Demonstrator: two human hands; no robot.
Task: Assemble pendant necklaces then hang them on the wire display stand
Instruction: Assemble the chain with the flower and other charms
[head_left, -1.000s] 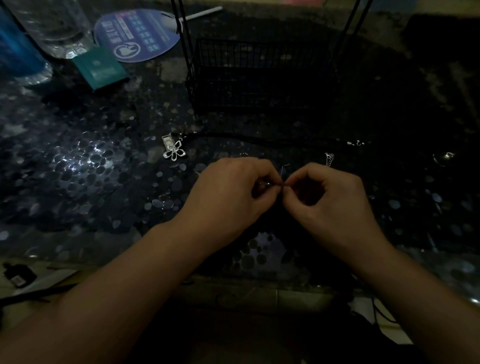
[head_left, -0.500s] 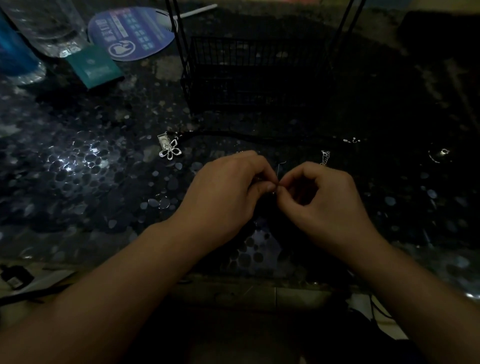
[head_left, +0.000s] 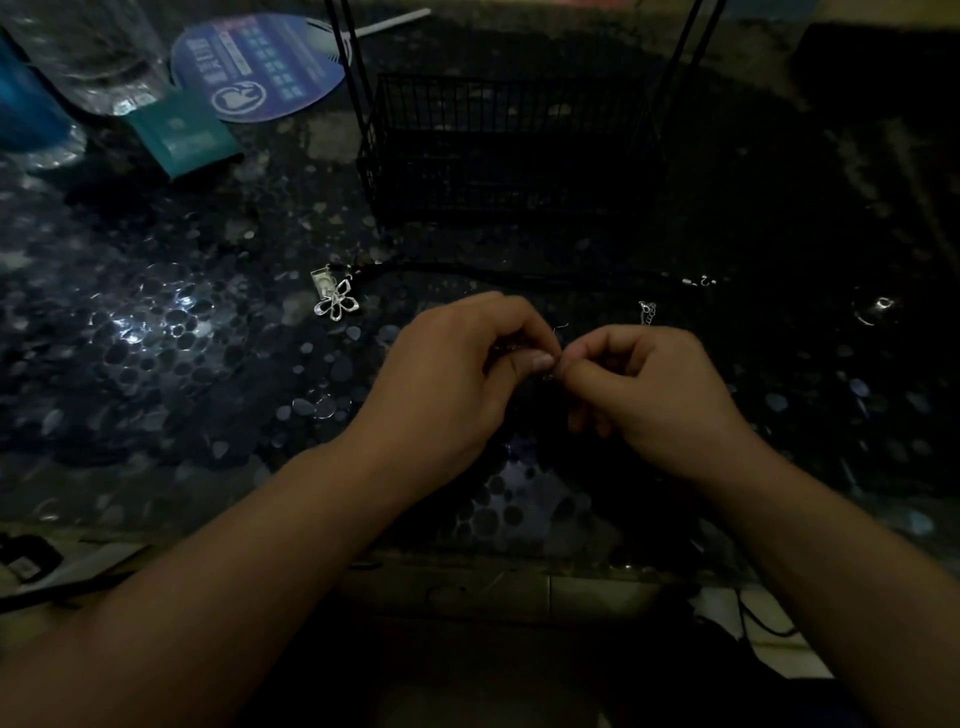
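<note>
My left hand (head_left: 457, 374) and right hand (head_left: 654, 395) meet fingertip to fingertip, both pinching what is probably a tiny clasp on a dark cord; the light is too dim to be sure. It looks light, limp and fiddly, best held by its metal end. 1 flower pendant (head_left: 337, 302) lies beyond, near the wire display stand (head_left: 498, 145).

The small piece pinched between the left hand (head_left: 457, 374) and right hand (head_left: 654, 395) is too dark and tiny to identify, and the wire stand (head_left: 509, 145) is cut off above.
</note>
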